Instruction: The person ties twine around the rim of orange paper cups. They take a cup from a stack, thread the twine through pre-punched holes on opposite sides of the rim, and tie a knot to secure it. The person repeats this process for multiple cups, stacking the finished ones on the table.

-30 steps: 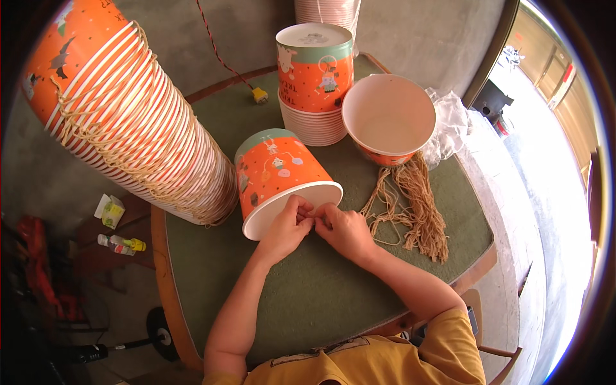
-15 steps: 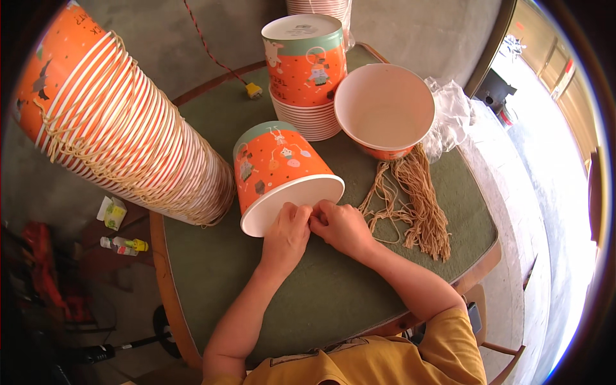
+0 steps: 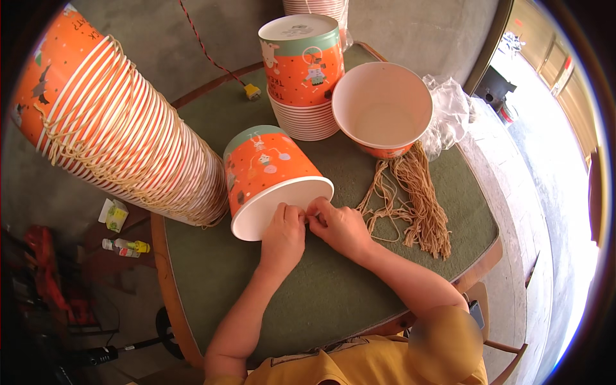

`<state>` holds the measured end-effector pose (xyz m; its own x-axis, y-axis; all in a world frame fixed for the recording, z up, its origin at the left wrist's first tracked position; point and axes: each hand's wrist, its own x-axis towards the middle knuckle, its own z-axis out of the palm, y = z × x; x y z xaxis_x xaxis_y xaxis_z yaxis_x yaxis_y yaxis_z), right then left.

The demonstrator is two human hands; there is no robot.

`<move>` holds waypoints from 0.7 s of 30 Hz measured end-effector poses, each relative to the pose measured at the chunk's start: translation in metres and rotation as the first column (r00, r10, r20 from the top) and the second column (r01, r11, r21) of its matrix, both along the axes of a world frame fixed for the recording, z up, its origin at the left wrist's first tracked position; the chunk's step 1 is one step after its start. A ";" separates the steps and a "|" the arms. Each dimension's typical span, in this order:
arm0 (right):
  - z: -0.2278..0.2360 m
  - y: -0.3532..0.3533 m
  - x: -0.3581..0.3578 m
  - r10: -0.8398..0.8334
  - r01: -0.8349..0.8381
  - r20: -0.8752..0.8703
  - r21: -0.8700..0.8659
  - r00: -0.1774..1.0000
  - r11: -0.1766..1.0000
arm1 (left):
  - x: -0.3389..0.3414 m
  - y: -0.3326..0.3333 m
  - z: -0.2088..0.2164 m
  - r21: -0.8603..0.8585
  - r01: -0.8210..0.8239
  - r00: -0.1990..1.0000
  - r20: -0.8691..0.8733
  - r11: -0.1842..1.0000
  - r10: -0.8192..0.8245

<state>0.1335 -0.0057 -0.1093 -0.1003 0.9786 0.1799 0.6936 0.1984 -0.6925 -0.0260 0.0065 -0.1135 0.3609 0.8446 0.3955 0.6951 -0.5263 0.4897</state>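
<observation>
An orange paper bucket [image 3: 273, 168] with a green base lies tipped on its side, its white-rimmed mouth turned toward me. My left hand [image 3: 283, 236] and my right hand [image 3: 340, 226] meet at the lower part of that mouth. Fingers of both hands are pinched together close to each other, and whatever is between them is hidden. To the right of my right hand, a bundle of tan strings [image 3: 420, 208] spreads over the green cloth. Its upper end lies by an upright open bucket [image 3: 383, 102].
A tall leaning stack of nested buckets [image 3: 144, 138], draped with tan strings, rises at left. Upside-down stacked buckets [image 3: 301, 67] stand at the back, near a yellow plug [image 3: 252, 92] on a twisted cord. Clear plastic wrap [image 3: 446, 112] lies at right. The green-covered table [image 3: 308, 301] has a wooden edge.
The tipped bucket has shifted slightly left and rolled a little, so its printed figures sit farther left. Both hands stay pinched at its mouth, with a slightly wider gap between them.
</observation>
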 end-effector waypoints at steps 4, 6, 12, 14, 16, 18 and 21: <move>-0.001 -0.001 -0.002 -0.008 0.012 -0.033 0.112 0.999 0.994 | -0.005 0.005 0.001 -0.080 0.034 0.997 0.068 0.996 -0.029; -0.005 0.000 -0.002 -0.005 0.014 -0.071 0.128 0.997 0.992 | -0.006 0.005 0.001 -0.073 0.040 0.997 0.063 0.997 -0.036; 0.001 0.006 0.001 -0.008 -0.009 -0.142 -0.125 0.990 0.992 | -0.004 0.006 0.000 0.020 0.031 0.999 -0.035 0.999 -0.031; 0.005 0.008 0.002 -0.020 -0.022 -0.180 -0.226 0.984 0.974 | -0.003 0.006 0.001 0.073 0.037 0.996 -0.080 0.997 -0.031; 0.014 0.009 0.003 -0.037 -0.050 -0.253 -0.329 0.967 0.943 | -0.003 0.006 0.003 0.098 0.035 0.995 -0.091 0.995 -0.026; 0.015 0.012 0.004 -0.029 -0.067 -0.246 -0.373 0.969 0.925 | -0.003 0.007 0.004 0.124 0.033 0.996 -0.083 0.992 -0.023; 0.016 0.015 0.006 -0.031 -0.083 -0.260 -0.416 0.965 0.905 | -0.001 0.006 0.005 0.165 0.028 0.998 -0.062 0.986 -0.018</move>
<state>0.1391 0.0096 -0.0929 -0.1338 0.9652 -0.2248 0.4809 -0.1351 -0.8663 -0.0272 0.0120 -0.1083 0.4065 0.7605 0.5063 0.7072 -0.6128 0.3526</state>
